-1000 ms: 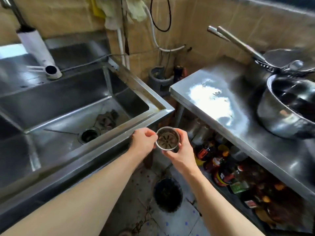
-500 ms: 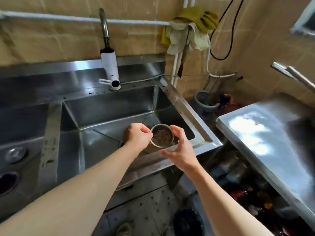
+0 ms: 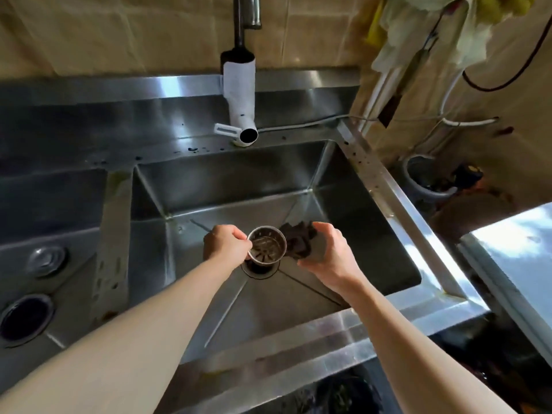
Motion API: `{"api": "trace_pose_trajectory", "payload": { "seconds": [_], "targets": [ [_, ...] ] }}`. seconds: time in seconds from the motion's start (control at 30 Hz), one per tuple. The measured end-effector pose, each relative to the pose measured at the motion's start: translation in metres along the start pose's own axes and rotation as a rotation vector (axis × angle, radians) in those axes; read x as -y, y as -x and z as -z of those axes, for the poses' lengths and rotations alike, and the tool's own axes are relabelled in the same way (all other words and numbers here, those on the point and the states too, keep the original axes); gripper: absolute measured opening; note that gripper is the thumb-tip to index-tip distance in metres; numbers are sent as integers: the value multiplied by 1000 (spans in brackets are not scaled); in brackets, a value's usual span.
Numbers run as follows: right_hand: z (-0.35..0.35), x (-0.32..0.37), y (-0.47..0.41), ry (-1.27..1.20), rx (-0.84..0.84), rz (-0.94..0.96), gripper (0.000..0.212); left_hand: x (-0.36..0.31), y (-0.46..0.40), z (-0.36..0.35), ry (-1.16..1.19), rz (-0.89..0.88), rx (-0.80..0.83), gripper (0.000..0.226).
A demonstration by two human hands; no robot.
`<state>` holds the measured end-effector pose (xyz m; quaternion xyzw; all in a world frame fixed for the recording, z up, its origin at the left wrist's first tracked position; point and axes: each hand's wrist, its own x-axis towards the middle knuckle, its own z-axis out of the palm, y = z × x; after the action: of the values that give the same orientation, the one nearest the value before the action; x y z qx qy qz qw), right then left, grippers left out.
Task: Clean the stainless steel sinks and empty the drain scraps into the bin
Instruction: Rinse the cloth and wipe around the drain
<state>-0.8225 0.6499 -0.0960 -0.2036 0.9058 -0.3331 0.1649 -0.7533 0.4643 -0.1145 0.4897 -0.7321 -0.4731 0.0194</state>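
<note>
A person's two bare arms reach into the right-hand basin of a stainless steel sink (image 3: 370,186). The left hand (image 3: 225,245) is curled round the rim of a small round drain strainer (image 3: 266,245), pinching it at its left edge and holding it directly above the open drain hole (image 3: 259,268) in the basin floor. The strainer's perforated wall and slotted bottom face up toward the camera; dark residue shows inside, though what it is cannot be made out. The right hand (image 3: 330,253), just right of the strainer, has its fingers closed on a dark, crumpled scouring cloth (image 3: 298,237) that lies between that hand and the strainer and touches the strainer's right side. Behind the drain hole, at the back of the sink, a white-sleeved faucet (image 3: 240,94) points its spout down toward the basin. Left of the drain hole, across a steel divider, the second basin (image 3: 53,204) shows a metal plug (image 3: 46,259) and a second open drain (image 3: 27,319) nearer the camera. Right of the sink, pale rags and yellow gloves (image 3: 433,28) hang against the tiled wall, a round grey container (image 3: 427,182) stands on the floor in the corner, and the shiny edge of a steel table (image 3: 513,243) catches bright light. Below the sink's front edge, a dark bin (image 3: 343,395) is partly visible.
</note>
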Motion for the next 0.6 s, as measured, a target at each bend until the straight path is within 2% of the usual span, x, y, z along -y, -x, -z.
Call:
{"api": "trace_pose_trajectory", "payload": {
  "seconds": [0.27, 0.43, 0.6],
  "targets": [
    [-36, -9, -42, 114, 144, -83, 74, 39, -55, -25, -33, 140, 34, 19],
    [-50, -18, -70, 110, 188, -108, 64, 57, -77, -51, -99, 183, 34, 21],
    [-65, -39, -98, 137, 215, -109, 56, 70, -94, -80, -174, 205, 33, 12]
  ]
}}
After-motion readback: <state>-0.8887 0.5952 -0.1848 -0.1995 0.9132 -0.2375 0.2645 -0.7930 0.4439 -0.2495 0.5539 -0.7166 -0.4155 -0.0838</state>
